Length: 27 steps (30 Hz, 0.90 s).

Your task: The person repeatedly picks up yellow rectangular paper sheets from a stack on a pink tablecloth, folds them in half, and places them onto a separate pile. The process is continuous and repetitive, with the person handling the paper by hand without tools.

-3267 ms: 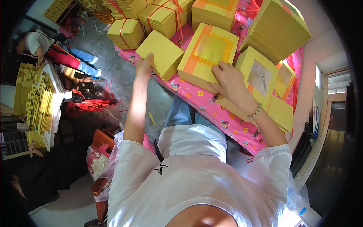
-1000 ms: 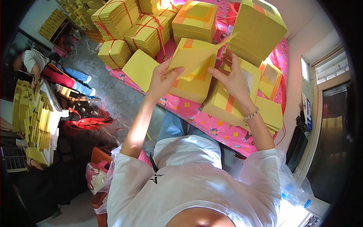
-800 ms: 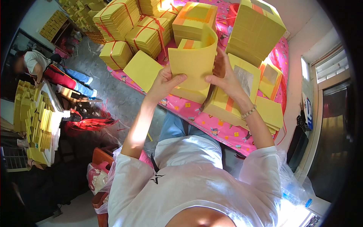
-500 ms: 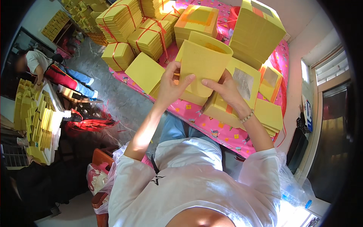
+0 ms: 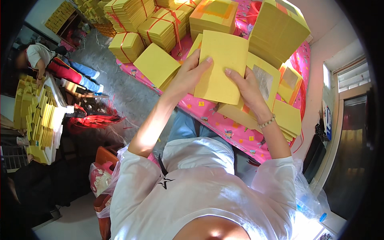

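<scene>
Between both hands I hold a wad of yellow paper (image 5: pixel 222 68), its flat face toward me. My left hand (image 5: pixel 192 74) grips the left edge, thumb lying on the front and fingers behind. On the right edge my right hand (image 5: pixel 249 87), below a beaded bracelet, closes the same way with its thumb on the front. Fingers behind the paper are hidden. Beneath and beside it lie a yellow paper stack (image 5: pixel 157 63) on the left and a stack with a silvery square (image 5: pixel 265 82) on the right.
A pink patterned cloth (image 5: pixel 208 114) covers the table. Red-tied yellow bundles (image 5: pixel 163 30) stand at the back left, a tall yellow block (image 5: pixel 280 34) at the back right. Far left, a person (image 5: pixel 44 60) stands by another table (image 5: pixel 56 124) with yellow paper. A window (image 5: pixel 352 84) is right.
The wad was curved with its top bowed open; now it is flat. Both hands have shifted slightly to the right with it.
</scene>
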Each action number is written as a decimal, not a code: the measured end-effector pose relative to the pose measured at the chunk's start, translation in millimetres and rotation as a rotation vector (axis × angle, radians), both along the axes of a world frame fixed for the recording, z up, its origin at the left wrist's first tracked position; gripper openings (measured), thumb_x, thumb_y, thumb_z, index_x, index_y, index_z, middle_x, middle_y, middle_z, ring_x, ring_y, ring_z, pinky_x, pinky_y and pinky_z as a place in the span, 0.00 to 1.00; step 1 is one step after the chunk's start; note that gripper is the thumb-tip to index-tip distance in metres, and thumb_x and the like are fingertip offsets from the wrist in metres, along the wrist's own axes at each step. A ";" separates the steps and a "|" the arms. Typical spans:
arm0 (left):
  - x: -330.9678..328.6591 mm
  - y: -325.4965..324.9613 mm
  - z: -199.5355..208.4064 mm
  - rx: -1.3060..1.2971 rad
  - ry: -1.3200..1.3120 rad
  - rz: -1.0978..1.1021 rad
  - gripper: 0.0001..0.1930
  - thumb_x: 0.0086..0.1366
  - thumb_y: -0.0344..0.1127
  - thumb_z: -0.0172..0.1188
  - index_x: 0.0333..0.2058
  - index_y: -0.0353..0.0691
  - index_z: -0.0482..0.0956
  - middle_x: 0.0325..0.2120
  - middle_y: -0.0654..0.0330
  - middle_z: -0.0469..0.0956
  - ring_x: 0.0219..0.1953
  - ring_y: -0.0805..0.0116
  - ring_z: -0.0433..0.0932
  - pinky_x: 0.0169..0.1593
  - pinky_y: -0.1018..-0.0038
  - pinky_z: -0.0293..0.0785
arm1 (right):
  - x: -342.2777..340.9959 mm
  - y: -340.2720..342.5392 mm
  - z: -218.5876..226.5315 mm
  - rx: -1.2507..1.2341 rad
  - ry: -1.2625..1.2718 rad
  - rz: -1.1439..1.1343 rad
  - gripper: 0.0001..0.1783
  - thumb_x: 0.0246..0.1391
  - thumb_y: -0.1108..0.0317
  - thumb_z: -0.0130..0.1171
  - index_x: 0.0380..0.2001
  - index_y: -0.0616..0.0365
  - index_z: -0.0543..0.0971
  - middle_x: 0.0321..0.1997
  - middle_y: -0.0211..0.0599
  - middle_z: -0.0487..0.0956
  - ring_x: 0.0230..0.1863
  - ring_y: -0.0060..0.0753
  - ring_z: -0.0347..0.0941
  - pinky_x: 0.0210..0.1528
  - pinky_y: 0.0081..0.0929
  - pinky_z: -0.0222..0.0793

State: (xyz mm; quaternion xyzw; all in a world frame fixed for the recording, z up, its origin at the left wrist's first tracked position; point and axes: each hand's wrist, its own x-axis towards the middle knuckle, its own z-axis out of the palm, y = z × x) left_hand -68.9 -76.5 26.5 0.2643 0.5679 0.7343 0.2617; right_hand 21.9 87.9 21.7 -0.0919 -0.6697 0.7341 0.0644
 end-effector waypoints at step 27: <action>-4.2 16.1 -4.9 -0.042 -0.420 -0.029 0.19 0.69 0.34 0.47 0.57 0.34 0.63 0.50 0.53 0.72 0.49 0.65 0.75 0.50 0.69 0.74 | -1.0 0.3 -3.1 -0.122 -0.074 -0.018 0.25 0.58 0.62 0.56 0.53 0.68 0.67 0.50 0.40 0.74 0.48 0.26 0.74 0.47 0.23 0.73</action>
